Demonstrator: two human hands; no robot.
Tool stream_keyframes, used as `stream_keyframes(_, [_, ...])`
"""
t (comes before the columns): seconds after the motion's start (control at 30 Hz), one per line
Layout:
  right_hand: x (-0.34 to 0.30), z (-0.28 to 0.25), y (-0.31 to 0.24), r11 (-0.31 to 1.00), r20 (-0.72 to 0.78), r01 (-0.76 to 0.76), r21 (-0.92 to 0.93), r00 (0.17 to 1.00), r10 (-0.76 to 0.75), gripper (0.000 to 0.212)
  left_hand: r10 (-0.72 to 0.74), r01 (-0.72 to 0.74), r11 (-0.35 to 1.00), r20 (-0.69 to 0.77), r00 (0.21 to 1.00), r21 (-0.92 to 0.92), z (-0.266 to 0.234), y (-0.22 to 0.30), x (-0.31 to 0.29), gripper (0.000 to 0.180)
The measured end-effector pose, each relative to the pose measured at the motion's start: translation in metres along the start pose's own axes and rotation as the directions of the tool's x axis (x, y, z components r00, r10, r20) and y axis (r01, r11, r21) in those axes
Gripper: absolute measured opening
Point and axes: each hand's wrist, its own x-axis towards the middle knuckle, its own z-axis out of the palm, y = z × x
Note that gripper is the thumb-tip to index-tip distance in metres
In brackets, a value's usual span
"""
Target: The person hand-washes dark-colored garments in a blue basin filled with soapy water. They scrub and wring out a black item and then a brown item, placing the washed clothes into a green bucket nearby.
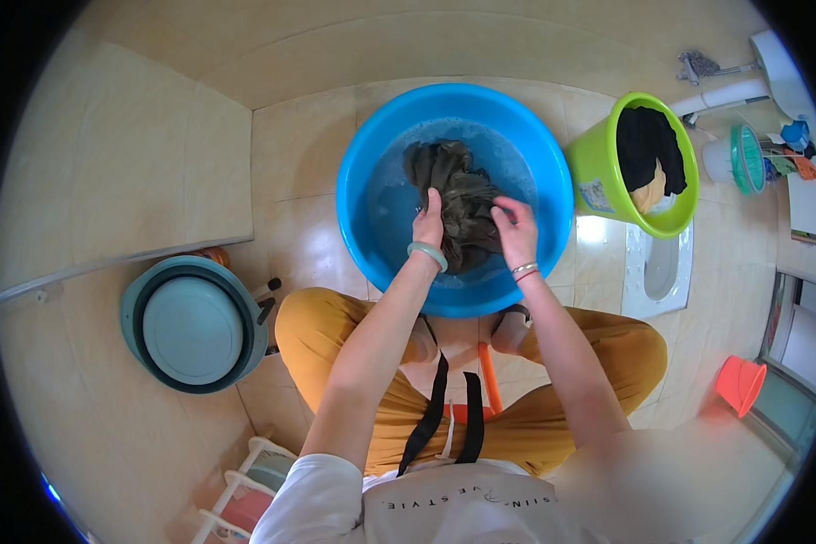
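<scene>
Cloth (461,199), dark and bunched, lies in the middle of the blue basin (354,195), partly in sudsy water (392,172). Left of the basin, on the near side, sits a grey-blue tub (134,317); to the far right stands a green bucket (591,172) holding black clothing (648,150) and a pale yellow piece (648,192). A squat toilet (635,290) is just nearer than the bucket, and a red pail (740,385) stands to the near right.

The left hand (431,228) is against the cloth's left side, thumb on top; its other fingers are mostly hidden, so I cannot tell whether they clamp it. The right hand (517,238) is at the cloth's right edge, fingers curled close together over it; whether they pinch the fabric I cannot tell. A pale green bangle (429,255) circles the left wrist.
</scene>
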Motion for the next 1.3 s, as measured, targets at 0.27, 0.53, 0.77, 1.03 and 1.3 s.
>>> stream_keyframes(0.27, [0.018, 0.016, 0.000, 0.892, 0.440, -0.427, 0.152, 0.837, 0.325, 0.058, -0.058, 0.133, 0.963, 0.302, 0.952, -0.235, -0.011, 0.010, 0.003, 0.066])
stream_keyframes(0.53, [0.001, 0.026, -0.036, 0.969, 0.351, -0.246, 0.036, 0.910, 0.218, 0.060, -0.101, 0.116, 0.972, 0.081, 0.992, -0.204, -0.024, 0.002, 0.022, 0.054])
stream_keyframes(0.77, [0.025, -0.001, 0.010, 0.987, 0.344, -0.141, -0.074, 0.926, 0.157, 0.037, 0.096, -0.075, 0.973, 0.089, 0.991, -0.217, -0.002, 0.003, 0.000, 0.063])
stream_keyframes(1.03, [-0.040, 0.028, -0.105, 0.923, 0.369, 0.385, -0.006, 0.859, -0.356, 0.036, -0.064, 0.232, 0.939, 0.530, 0.846, -0.256, 0.001, 0.012, 0.009, 0.046])
stream_keyframes(1.3, [0.010, 0.048, -0.072, 0.957, 0.308, 0.112, -0.268, 0.951, -0.025, 0.036, 0.090, -0.088, 0.989, -0.012, 0.996, 0.118, 0.009, -0.027, 0.009, 0.043])
